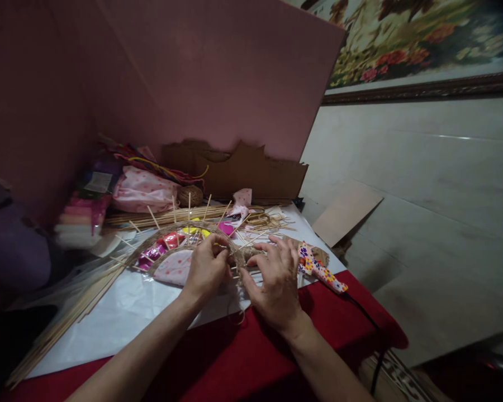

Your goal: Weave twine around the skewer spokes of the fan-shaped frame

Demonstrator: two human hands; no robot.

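A half-round frame (209, 226) of twine woven over thin wooden sticks stands on the white sheet, its stick ends spreading outward. Inside its arch are a pink spotted cloth half-circle (174, 268) and shiny purple, red and yellow pieces (171, 241). My left hand (207, 265) is closed with bent fingers at the right part of the arch. At the frame's right end, my right hand (274, 279) has its thumb and forefinger on the twine rim, the other fingers loosely curved apart. Behind those fingers lies a twine bundle (248, 254), partly hidden. A loose strand hangs below.
A flower-patterned glue gun (321, 271) with a black cord lies to the right. Long thin sticks (73, 318) lie left. Behind are a spotted cloth bundle (145, 190), a twine ball (190, 196) and torn cardboard (238, 170). A red cloth (243, 357) covers the table's front edge.
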